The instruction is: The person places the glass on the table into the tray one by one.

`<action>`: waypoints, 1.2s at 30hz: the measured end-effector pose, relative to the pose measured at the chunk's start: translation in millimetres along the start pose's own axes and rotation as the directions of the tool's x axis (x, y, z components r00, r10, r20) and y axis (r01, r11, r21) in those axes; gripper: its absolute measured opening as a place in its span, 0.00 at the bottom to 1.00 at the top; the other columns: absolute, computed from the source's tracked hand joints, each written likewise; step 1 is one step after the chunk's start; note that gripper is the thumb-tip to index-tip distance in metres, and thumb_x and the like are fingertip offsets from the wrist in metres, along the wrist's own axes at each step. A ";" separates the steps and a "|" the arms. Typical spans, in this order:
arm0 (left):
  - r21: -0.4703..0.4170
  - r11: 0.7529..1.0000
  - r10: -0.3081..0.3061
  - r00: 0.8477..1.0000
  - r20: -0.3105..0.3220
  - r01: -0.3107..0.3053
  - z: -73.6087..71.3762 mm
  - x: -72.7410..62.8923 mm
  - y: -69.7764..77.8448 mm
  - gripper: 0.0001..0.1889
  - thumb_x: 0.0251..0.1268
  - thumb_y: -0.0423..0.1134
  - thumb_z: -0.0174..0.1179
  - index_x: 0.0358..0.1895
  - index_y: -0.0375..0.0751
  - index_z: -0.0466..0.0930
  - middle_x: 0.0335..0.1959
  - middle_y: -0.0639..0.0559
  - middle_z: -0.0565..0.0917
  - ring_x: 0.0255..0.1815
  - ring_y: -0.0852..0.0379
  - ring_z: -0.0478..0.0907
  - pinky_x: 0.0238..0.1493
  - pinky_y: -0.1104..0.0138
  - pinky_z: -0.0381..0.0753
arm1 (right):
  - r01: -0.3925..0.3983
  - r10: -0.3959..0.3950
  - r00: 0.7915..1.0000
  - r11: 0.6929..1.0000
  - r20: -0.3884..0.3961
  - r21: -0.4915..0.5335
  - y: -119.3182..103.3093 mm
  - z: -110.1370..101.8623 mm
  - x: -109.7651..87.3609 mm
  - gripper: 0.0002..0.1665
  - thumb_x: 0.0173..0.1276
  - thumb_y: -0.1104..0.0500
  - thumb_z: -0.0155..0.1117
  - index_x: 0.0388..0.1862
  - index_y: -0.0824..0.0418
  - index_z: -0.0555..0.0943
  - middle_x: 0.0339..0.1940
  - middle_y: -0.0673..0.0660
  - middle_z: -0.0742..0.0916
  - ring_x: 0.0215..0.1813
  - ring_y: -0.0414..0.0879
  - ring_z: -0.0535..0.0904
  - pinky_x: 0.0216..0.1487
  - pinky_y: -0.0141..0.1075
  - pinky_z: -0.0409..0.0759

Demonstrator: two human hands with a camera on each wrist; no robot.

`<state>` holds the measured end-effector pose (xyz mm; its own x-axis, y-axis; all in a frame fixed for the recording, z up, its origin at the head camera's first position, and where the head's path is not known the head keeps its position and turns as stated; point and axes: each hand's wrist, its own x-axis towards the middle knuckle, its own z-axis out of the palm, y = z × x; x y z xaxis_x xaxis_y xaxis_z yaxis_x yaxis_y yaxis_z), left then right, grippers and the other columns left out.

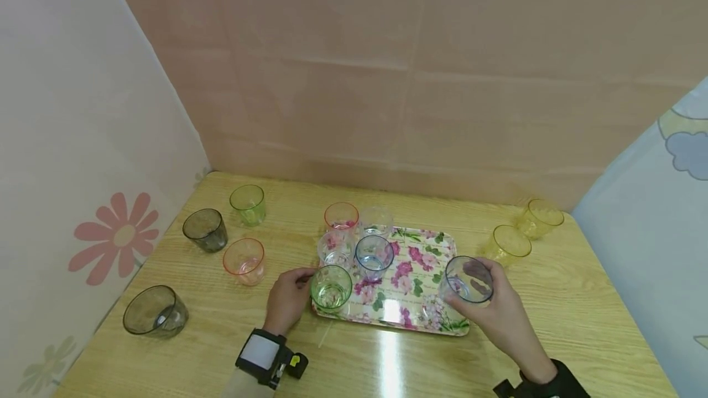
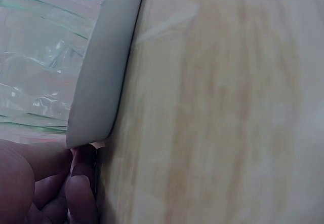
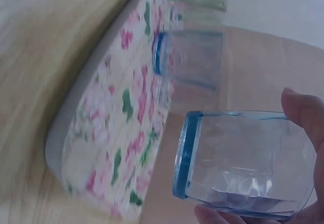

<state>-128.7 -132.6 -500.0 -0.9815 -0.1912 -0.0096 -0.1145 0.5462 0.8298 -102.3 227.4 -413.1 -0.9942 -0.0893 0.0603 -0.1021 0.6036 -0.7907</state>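
Note:
My right hand [image 1: 506, 312] grips a blue-tinted glass [image 3: 248, 165] by its sides, over the right end of a flower-patterned tray [image 1: 437, 263]. The glass is upright, and little shows inside it. At the tray's left edge, my left hand [image 1: 287, 300] pinches the rim, its thumb and curled fingers [image 2: 81, 198] meeting at the corner. Right beside those fingers stands a green glass [image 1: 330, 290] on the tray. Behind it are a clear glass [image 1: 335, 250], a blue glass [image 1: 374, 260], a red-rimmed glass [image 1: 341, 218] and another clear glass [image 1: 377, 220].
On the wooden table's left side stand a green glass [image 1: 249, 206], a pink glass [image 1: 246, 263] and two dark grey glasses, one farther back [image 1: 207, 232] and one nearer [image 1: 157, 313]. Two yellow glasses, front [image 1: 507, 245] and back [image 1: 539, 220], stand right. Fabric walls enclose the table.

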 end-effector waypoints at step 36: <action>-0.010 1.000 0.008 1.000 0.004 -0.008 1.5 0.1 -2.2 0.07 0.70 0.36 0.65 0.45 0.42 0.90 0.36 0.51 0.88 0.36 0.56 0.85 0.39 0.58 0.83 | 0.100 -0.101 0.995 0.992 0.014 0.074 -28.0 117.9 0.2 0.56 0.42 0.51 0.89 0.67 0.64 0.68 0.56 0.63 0.84 0.56 0.58 0.82 0.55 0.54 0.82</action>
<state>-128.8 -132.6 -502.7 -0.9830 -0.1833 -0.0050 -0.1048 0.5395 0.8354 -95.5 117.1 -462.8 -0.9782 -0.1611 0.1310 -0.1979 0.5315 -0.8237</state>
